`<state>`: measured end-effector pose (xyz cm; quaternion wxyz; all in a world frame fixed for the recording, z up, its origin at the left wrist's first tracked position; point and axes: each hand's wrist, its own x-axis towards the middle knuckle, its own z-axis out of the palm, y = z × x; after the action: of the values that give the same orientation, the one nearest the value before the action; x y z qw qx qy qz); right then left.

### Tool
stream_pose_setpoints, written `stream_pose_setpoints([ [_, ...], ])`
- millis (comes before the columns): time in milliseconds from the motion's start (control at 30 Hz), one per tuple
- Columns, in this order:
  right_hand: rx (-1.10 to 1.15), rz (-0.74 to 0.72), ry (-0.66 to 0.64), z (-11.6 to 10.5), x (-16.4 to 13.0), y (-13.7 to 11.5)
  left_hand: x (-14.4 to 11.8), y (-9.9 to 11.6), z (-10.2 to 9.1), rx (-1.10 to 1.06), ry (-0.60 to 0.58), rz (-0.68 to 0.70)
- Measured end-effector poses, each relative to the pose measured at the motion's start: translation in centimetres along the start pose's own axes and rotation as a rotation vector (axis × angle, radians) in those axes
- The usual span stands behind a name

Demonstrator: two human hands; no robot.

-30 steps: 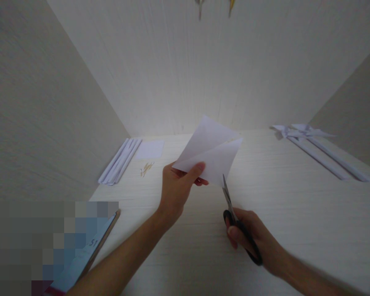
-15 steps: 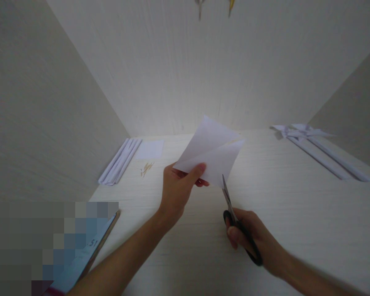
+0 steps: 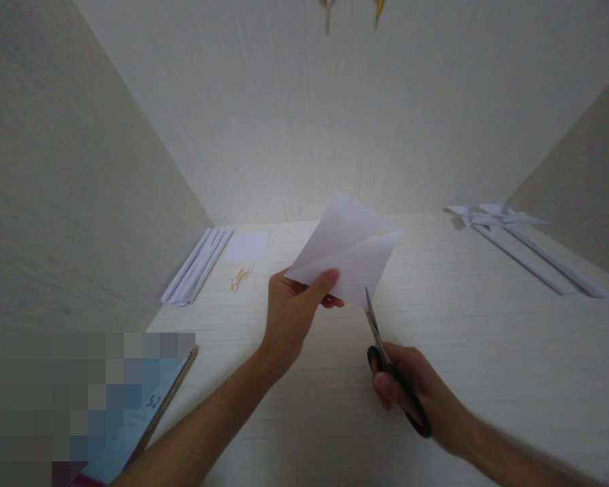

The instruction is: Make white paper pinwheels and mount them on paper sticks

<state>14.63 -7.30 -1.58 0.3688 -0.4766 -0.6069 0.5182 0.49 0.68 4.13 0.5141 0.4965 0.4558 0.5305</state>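
Left hand (image 3: 290,311) pinches paper (image 3: 348,247) — right hand (image 3: 429,389) holds scissors (image 3: 379,342), apparently touching it.

Scissors (image 3: 398,376) at paper (image 3: 346,245) (white)

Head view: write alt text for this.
A person's left hand grips white paper; the right hand holds black-handled scissors at the paper's near corner. Paper rolls lie to the left, pinwheel-like paper shapes to the right.

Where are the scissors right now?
In the head view, the scissors are just right of centre, in the right hand, with their blades at the lower corner of the white paper held by the left hand.
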Motion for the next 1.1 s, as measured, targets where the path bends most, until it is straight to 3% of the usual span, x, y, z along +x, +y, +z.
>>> stream_pose_setpoints([
  [1100,-0.099,0.063,0.032,0.13,0.17,0.81,0.22,-0.12,-0.08,-0.014,0.008,0.010],
])
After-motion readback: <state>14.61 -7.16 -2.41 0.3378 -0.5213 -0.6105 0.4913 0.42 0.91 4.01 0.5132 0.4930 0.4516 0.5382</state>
